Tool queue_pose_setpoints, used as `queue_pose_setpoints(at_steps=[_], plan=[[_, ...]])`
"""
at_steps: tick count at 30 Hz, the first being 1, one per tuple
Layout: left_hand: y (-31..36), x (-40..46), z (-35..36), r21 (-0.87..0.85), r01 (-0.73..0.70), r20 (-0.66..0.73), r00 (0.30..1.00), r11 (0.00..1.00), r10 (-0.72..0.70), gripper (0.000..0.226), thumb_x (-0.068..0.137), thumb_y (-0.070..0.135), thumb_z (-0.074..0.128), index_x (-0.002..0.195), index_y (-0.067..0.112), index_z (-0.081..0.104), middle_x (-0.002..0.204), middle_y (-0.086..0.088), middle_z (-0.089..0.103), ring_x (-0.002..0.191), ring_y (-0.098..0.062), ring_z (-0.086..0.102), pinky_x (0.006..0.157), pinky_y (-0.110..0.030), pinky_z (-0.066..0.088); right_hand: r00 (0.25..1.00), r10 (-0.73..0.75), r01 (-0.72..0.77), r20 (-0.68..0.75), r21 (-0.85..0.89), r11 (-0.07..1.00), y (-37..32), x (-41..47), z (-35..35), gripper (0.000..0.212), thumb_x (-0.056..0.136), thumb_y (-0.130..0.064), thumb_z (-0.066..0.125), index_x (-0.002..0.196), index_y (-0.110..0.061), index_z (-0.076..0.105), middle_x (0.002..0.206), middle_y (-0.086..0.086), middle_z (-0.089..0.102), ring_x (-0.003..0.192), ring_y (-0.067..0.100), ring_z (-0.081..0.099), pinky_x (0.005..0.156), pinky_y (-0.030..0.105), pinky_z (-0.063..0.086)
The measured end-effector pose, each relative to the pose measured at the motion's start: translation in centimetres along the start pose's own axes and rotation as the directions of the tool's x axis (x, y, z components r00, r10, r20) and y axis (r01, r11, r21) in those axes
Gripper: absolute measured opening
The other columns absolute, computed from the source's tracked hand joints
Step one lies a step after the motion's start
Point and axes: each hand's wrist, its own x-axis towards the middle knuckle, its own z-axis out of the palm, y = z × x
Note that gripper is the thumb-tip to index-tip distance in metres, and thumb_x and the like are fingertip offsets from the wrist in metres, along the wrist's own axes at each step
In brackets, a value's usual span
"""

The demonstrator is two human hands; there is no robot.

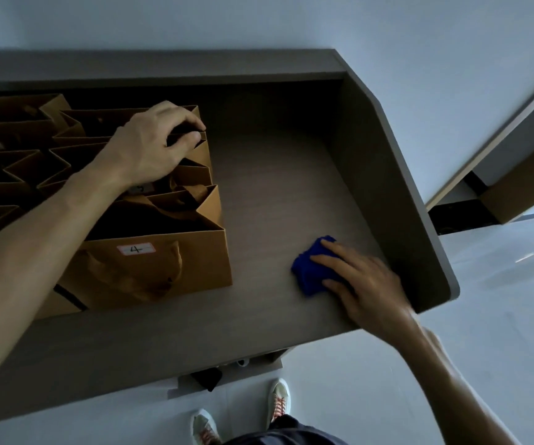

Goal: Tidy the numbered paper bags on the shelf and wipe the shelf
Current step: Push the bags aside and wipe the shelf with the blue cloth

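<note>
Fingers of the left hand curl over and pinch the top edge of a brown paper bag near the back of the row, in the upper left of the frame. Lower right, the right hand lies flat with its fingers straight and a little apart, pressing on a folded blue cloth. That hand looks blurry. The cloth sits on the bare part of the shelf, well apart from the bags. All the bags stand packed side by side at the left of the shelf, and the front bag has a white label with a 4 on it. Another label behind it is mostly hidden by the wrist. I think the bags are light and thin, so they could bend, tip or tear if squeezed hard. The top rim or the handles look like the best place to hold them. The cloth looks soft and squashy, so a flat palm on top should push it along well. At the bottom of the frame are two shoes on a pale floor.
</note>
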Motion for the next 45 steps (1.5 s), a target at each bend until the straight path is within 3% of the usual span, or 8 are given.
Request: queue_pose_setpoints(at_steps=[6, 13, 19, 27, 32, 36, 40, 45], plan=[[0.4, -0.1, -0.2, -0.004, 0.026, 0.009, 1.000, 1.000, -0.026, 0.029, 0.099, 0.038, 0.045, 0.123, 0.025, 0.055, 0.132, -0.003, 0.050, 0.120, -0.022, 0.050, 0.091, -0.048, 0.048, 0.981, -0.193, 0.192, 0.011, 0.034, 0.981, 0.3, -0.3, 0.0, 0.039, 0.096, -0.035, 0.049, 0.134, -0.028, 0.054, 0.147, -0.004, 0.047, 0.135, 0.018, 0.045, 0.099, 0.052, 0.049], [0.5, -0.3, -0.3, -0.003, 0.041, 0.001, 0.999, 0.999, -0.041, 0.027, 0.099, 0.039, 0.044, 0.121, 0.028, 0.056, 0.131, 0.001, 0.051, 0.119, -0.018, 0.051, 0.092, -0.050, 0.049, 0.853, -0.502, 0.500, 0.140, 0.050, 0.865, -8.3, 2.2, 4.0, 0.041, 0.096, -0.044, 0.048, 0.137, -0.041, 0.045, 0.149, -0.015, 0.039, 0.135, 0.009, 0.035, 0.108, 0.027, 0.026], [0.2, -0.3, -0.2, -0.022, 0.022, 0.010, 1.000, 1.000, -0.022, 0.029, 0.099, 0.038, 0.045, 0.124, 0.028, 0.054, 0.134, 0.003, 0.048, 0.121, -0.016, 0.049, 0.094, -0.047, 0.049, 0.876, -0.451, 0.443, 0.171, 0.084, 0.892, -4.2, 2.6, 2.0, 0.042, 0.096, -0.044, 0.046, 0.138, -0.048, 0.039, 0.151, -0.026, 0.027, 0.138, 0.001, 0.026, 0.106, 0.028, 0.032], [-0.2, 0.1, -0.9, -0.115, 0.036, -0.017, 0.999, 0.993, -0.038, 0.035, 0.096, 0.033, 0.054, 0.129, 0.024, 0.051, 0.131, 0.000, 0.049, 0.104, -0.007, 0.049, 0.078, -0.015, 0.039, 0.875, -0.413, 0.393, 0.251, 0.128, 0.910, -3.2, 4.7, -0.3, 0.049, 0.087, -0.076, 0.034, 0.133, -0.058, 0.036, 0.133, -0.052, 0.017, 0.132, -0.018, 0.013, 0.105, 0.022, 0.023], [-1.3, 0.0, -3.5, -0.070, 0.069, 0.106, 0.992, 0.995, -0.062, 0.035, 0.095, 0.031, 0.056, 0.129, 0.025, 0.052, 0.123, 0.002, 0.058, 0.094, -0.007, 0.059, 0.070, -0.013, 0.042, 0.897, -0.439, 0.438, -0.055, 0.245, 0.865, -6.9, 8.9, -4.4, 0.029, 0.097, -0.050, 0.046, 0.122, -0.038, 0.054, 0.124, -0.024, 0.052, 0.118, -0.005, 0.050, 0.091, 0.017, 0.045], [-2.4, -0.9, -5.7, 0.000, 0.072, 0.206, 0.976, 0.997, -0.071, 0.031, 0.094, 0.031, 0.057, 0.125, 0.028, 0.055, 0.115, 0.005, 0.061, 0.095, -0.003, 0.058, 0.073, -0.019, 0.046, 0.877, -0.428, 0.472, -0.219, 0.222, 0.853, -9.8, 13.1, -7.2, 0.022, 0.095, -0.036, 0.055, 0.116, -0.032, 0.059, 0.112, -0.019, 0.057, 0.104, -0.005, 0.057, 0.081, 0.011, 0.047], [-3.3, -1.7, -6.7, 0.162, 0.047, 0.266, 0.960, 0.986, -0.089, 0.025, 0.093, 0.030, 0.058, 0.118, 0.030, 0.059, 0.115, 0.007, 0.061, 0.101, -0.008, 0.058, 0.085, -0.037, 0.054, 0.898, -0.430, 0.440, -0.096, 0.219, 0.871, -12.5, 16.8, -8.3, 0.033, 0.092, -0.045, 0.058, 0.122, -0.033, 0.058, 0.108, -0.021, 0.054, 0.098, -0.003, 0.055, 0.074, 0.017, 0.048], [-4.5, -2.1, -7.2, 0.237, 0.042, 0.290, 0.951, 0.970, -0.112, 0.021, 0.092, 0.028, 0.060, 0.113, 0.034, 0.060, 0.111, 0.008, 0.063, 0.096, -0.004, 0.058, 0.083, -0.032, 0.053, 0.851, -0.516, 0.519, 0.093, 0.000, 0.855, -14.9, 19.8, -7.9, 0.043, 0.091, -0.047, 0.060, 0.126, -0.024, 0.060, 0.112, -0.009, 0.060, 0.096, 0.000, 0.047, 0.068, 0.010, 0.029]])
